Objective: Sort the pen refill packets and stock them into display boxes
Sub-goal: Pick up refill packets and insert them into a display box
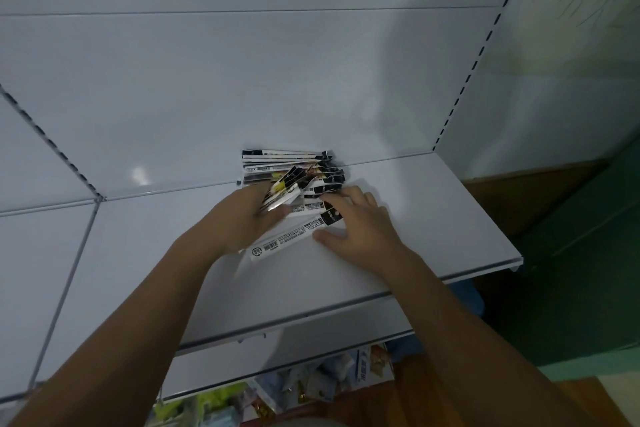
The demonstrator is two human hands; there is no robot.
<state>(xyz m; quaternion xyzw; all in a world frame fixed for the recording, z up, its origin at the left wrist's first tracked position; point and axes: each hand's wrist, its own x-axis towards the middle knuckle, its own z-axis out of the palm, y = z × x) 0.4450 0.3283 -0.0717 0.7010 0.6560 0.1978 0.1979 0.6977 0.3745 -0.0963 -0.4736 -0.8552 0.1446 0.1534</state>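
Pile of pen refill packets [294, 170] heaped on the white shelf [433, 218], up against the back panel. Left hand [242, 215] curled round a fanned bunch; right hand [356, 218] spread flat, pinning one loose packet [277, 244]. Probably light, slick, bendy plastic, so best pinched mid-length, not by the ends. No display boxes visible.

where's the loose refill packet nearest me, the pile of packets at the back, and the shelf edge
loose refill packet [277, 246], head view, on its white barcode end
pile of packets [277, 163], head view, on the stacked strips by the back panel
shelf [450, 274], head view, on its front lip at the right
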